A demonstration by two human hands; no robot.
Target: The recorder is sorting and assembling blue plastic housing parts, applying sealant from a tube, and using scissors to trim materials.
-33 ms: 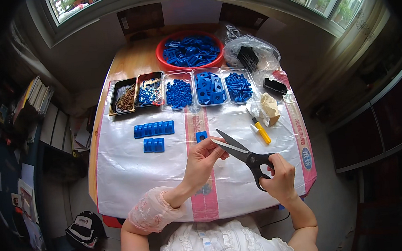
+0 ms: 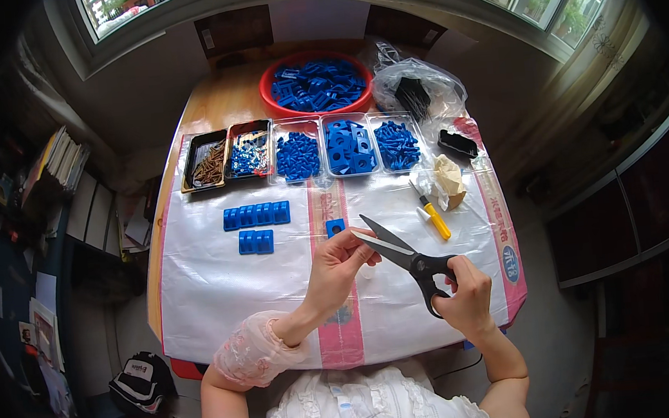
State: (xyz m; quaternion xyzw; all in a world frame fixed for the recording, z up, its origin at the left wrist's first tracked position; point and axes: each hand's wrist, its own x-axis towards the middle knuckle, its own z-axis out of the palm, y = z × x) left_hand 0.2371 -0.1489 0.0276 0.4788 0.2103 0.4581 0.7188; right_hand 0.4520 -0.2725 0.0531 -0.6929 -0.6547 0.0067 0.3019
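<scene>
My right hand [image 2: 468, 289] has its fingers through the black handles of a pair of scissors [image 2: 411, 259], whose blades are parted and point up and left. Close to the blade tips, my left hand [image 2: 335, 265] is closed in a pinch; what sits between its fingertips is too small to make out. Just beyond those fingers a blue square plate with a round hole [image 2: 336, 228] lies on the white sheet. Left of it are two rows of blue ribbed pieces, a longer row [image 2: 256, 215] and a shorter row [image 2: 256, 242].
Across the table stand black trays with brown screws [image 2: 209, 168] and small blue-white bits [image 2: 249, 156], then clear trays of blue parts [image 2: 297, 155]. Behind them is a red basin [image 2: 265, 90]. A yellow-handled screwdriver [image 2: 436, 223], crumpled paper [image 2: 448, 180] and a plastic bag [image 2: 442, 82] lie right.
</scene>
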